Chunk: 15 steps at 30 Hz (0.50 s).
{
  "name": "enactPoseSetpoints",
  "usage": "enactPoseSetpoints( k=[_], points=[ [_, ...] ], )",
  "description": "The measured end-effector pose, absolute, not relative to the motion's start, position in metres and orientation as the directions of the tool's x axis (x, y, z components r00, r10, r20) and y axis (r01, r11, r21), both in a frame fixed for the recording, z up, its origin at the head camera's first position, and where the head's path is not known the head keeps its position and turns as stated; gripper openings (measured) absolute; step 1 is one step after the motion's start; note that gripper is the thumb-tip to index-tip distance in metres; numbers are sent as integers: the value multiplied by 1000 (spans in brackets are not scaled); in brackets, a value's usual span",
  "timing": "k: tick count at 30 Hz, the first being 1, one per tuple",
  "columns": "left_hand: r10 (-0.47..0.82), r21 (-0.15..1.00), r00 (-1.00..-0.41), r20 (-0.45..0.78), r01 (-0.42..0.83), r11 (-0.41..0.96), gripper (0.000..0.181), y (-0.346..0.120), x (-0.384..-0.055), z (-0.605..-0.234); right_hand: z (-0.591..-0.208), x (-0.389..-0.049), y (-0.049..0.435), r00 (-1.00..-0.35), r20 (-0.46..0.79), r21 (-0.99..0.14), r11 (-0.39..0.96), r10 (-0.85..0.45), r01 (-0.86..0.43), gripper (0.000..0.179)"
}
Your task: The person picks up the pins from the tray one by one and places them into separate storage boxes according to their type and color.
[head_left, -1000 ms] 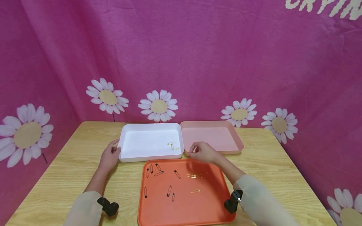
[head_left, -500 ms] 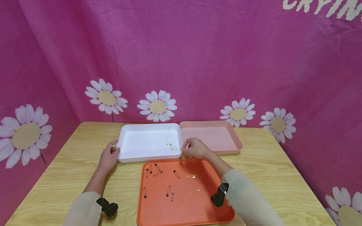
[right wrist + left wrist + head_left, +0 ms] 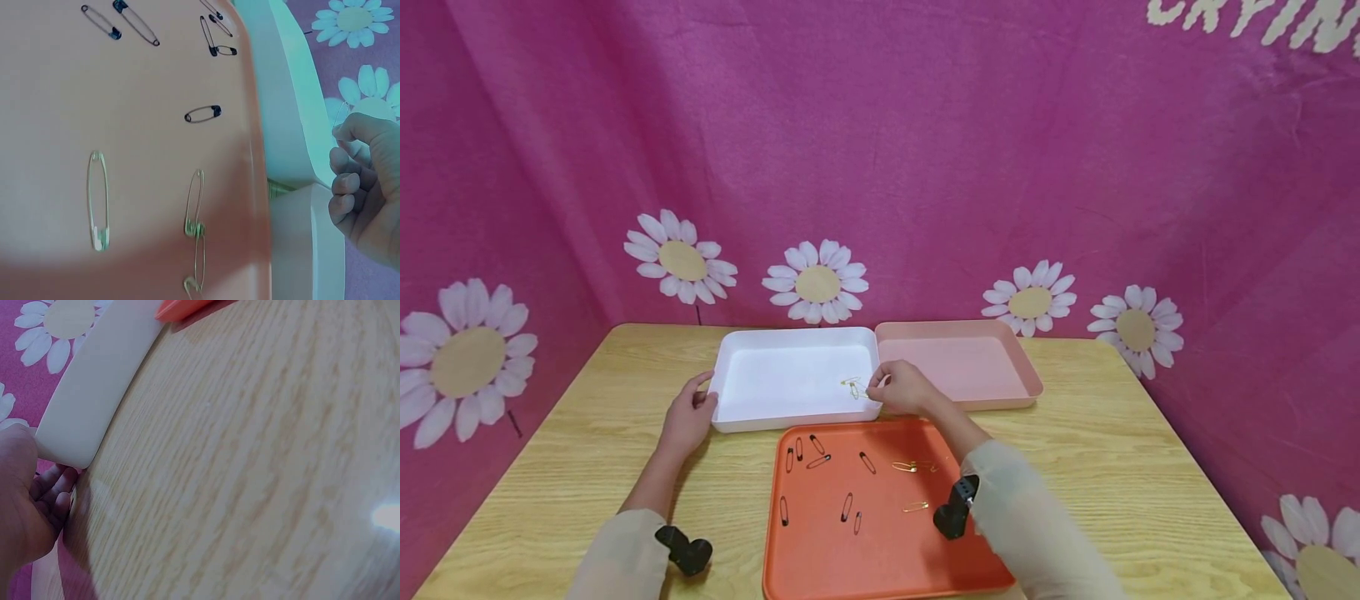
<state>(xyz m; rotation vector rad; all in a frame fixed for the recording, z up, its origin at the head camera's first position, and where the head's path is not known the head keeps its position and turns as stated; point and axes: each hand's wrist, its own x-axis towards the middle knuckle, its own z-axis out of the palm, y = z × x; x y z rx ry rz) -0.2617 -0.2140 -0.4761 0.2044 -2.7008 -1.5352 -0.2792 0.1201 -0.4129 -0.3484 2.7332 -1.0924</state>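
My right hand (image 3: 906,387) is over the right edge of the white tray (image 3: 775,379), with thumb and index finger pinching a gold safety pin (image 3: 341,115), a thin outline in the right wrist view. Beneath those fingertips, several gold safety pins (image 3: 853,389) lie inside the tray near its right wall. At the other end, my left hand (image 3: 688,421) grips the white tray's left side; in the left wrist view the thumb is at the rim and the other fingers curl by the outer corner (image 3: 69,450).
In front lies an orange tray (image 3: 887,567) with several black safety pins (image 3: 847,507) on its left and several gold ones (image 3: 915,507) on its right. A pink tray (image 3: 958,362) adjoins the white one. Behind the wooden table (image 3: 1120,450) hangs a magenta daisy-print cloth (image 3: 880,167).
My right hand has moved left from the pink tray's front corner to above the white tray's right end. My left hand has stayed on the white tray's side.
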Motion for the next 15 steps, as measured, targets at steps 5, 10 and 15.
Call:
enactPoseSetpoints(
  k=[5, 10, 15],
  points=[
    [-128, 857, -991, -42, -102, 505, 49, -214, -262, -476, -413, -280, 113, -953, -91, -710, 690, -289, -141, 10],
    [-134, 854, -989, -55, -116, 507, 49, -213, -261, -475, -414, -281, 106, -953, -105, -719, 683, -283, -124, 13],
    [-134, 853, -989, -62, -122, 507, 49, -213, -260, -474, -415, -284, 100, -963, -124, -738, 671, -239, -72, 14]
  ],
)
